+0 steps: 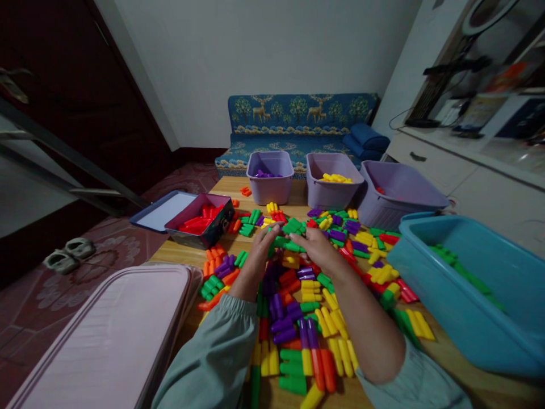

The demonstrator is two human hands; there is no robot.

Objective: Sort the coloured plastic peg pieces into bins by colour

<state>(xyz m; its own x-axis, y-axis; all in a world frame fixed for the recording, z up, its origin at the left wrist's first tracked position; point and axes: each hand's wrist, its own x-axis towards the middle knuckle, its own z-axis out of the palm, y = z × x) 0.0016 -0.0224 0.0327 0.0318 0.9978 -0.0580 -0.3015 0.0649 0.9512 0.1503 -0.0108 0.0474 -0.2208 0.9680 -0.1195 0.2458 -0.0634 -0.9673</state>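
The wooden tabletop (227, 186) carries a turquoise tub (447, 318) by its right edge. Toward the far edge, your left hand (263, 244) and right hand (321, 248), fingers half-curled, hold green blocks (294, 227) between them, apparently gathering; moving them calls for even pressure.

Blocks (283, 325) on the table (227, 186), three tubs (332, 195) behind

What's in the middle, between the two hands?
Green blocks are between the left hand and the right hand, above the colorful pile, in the head view.
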